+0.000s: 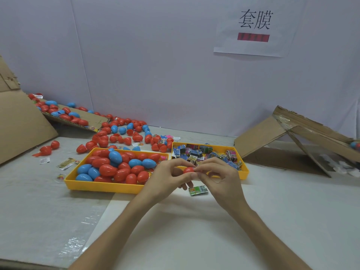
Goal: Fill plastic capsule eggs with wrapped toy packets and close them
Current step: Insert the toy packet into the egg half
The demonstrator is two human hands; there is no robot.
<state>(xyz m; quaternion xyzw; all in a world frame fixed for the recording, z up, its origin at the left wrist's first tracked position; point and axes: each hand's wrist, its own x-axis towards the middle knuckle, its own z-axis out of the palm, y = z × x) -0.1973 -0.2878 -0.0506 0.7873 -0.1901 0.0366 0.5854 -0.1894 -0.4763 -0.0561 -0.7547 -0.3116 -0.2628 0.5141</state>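
Note:
A red capsule egg (188, 170) is held between both hands above the table, in front of the two trays. My left hand (169, 177) grips it from the left with curled fingers. My right hand (218, 177) pinches its right end with thumb and fingertips. Whether the egg is open or closed is hidden by the fingers. A green wrapped packet (198, 190) lies on the table just below the hands. The left yellow tray (101, 185) holds several red and blue eggs. The right yellow tray (245, 170) holds several wrapped toy packets (196, 151).
Loose red and blue eggs (124, 133) are scattered behind the trays and along a cardboard flap (81, 117) at the back left. A tilted cardboard box (292, 139) stands at the right. A few stray packets (65, 163) lie left of the egg tray.

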